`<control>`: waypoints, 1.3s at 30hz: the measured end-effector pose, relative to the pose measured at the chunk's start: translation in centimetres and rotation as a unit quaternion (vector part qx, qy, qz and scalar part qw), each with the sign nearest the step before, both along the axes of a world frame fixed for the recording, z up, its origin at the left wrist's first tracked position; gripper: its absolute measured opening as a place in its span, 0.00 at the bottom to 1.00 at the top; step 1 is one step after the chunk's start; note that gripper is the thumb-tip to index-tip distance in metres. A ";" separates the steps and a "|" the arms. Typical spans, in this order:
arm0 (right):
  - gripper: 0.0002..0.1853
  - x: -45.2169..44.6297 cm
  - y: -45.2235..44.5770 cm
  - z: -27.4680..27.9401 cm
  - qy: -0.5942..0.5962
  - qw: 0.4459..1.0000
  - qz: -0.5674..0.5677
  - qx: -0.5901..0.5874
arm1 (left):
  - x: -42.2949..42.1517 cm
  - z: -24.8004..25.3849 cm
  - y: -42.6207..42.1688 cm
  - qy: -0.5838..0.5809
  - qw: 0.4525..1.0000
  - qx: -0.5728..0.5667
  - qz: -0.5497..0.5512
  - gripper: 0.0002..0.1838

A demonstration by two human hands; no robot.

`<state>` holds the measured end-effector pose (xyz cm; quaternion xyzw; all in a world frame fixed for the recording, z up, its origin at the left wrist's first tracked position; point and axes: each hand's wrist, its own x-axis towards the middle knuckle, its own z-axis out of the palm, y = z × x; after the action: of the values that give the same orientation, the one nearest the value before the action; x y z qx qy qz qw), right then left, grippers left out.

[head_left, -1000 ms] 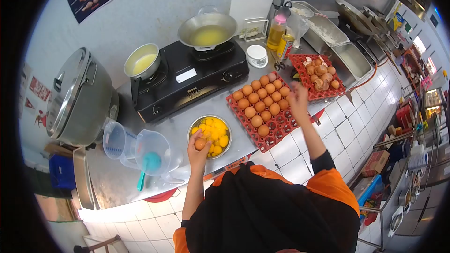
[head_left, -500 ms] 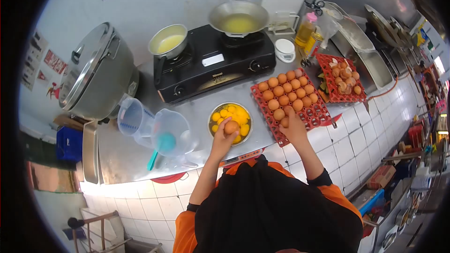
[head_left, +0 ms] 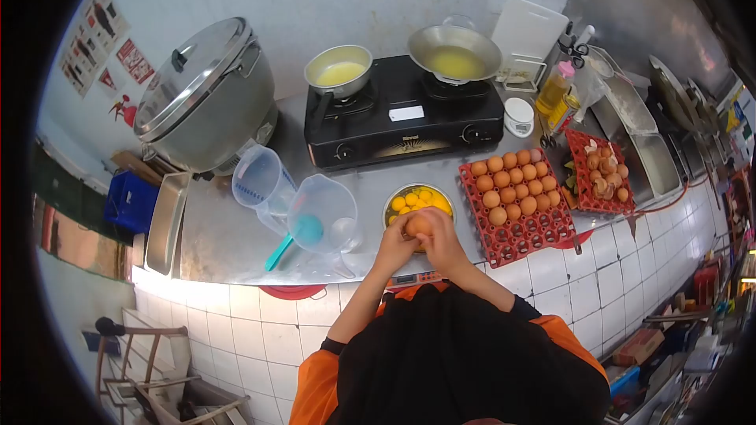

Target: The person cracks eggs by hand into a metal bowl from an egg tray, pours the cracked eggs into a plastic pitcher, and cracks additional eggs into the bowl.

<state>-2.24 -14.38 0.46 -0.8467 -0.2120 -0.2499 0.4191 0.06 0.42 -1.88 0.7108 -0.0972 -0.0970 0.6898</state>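
Observation:
A brown egg (head_left: 418, 226) is held over the near side of a round metal bowl (head_left: 387, 206) containing several egg yolks (head_left: 421, 197). My left hand (head_left: 396, 250) is closed around the egg from the left. My right hand (head_left: 446, 245) meets it from the right, its fingers curled against the egg. The right palm is hidden, so I cannot tell whether a second egg is in it. Right of the bowl lies a red egg tray (head_left: 512, 248), with brown eggs (head_left: 512, 181) in its far rows and bare cups in the near ones.
A second red tray (head_left: 577, 159) carries broken eggshells (head_left: 605, 164). Behind stands a black gas stove (head_left: 405, 142) bearing a saucepan (head_left: 339, 71) and a wok (head_left: 454, 53). Plastic jugs (head_left: 321, 205), a turquoise-handled utensil (head_left: 279, 253) and a large steel pot (head_left: 209, 102) are to the left.
My right hand has left the egg tray and come over to the bowl, joining my left hand at the egg. The camera view has shifted, moving the scene rightward.

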 end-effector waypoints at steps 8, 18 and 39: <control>0.18 1.0 -1.9 -0.6 0.361 0.765 0.109 0.522 | 0.3 0.8 0.4 0.037 0.996 -0.082 0.012 0.28; 0.27 2.1 -2.9 1.6 0.417 0.880 0.135 0.184 | 0.5 0.5 0.0 0.030 0.988 -0.153 -0.015 0.24; 0.24 1.9 -2.4 2.3 0.165 0.983 -0.033 -0.071 | 0.0 0.2 -0.4 -0.009 0.995 -0.026 0.095 0.23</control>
<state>-0.30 -16.76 2.77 -0.9103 -0.1296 -0.1049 0.3788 0.04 0.03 -1.71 0.6997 -0.0382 -0.0223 0.7131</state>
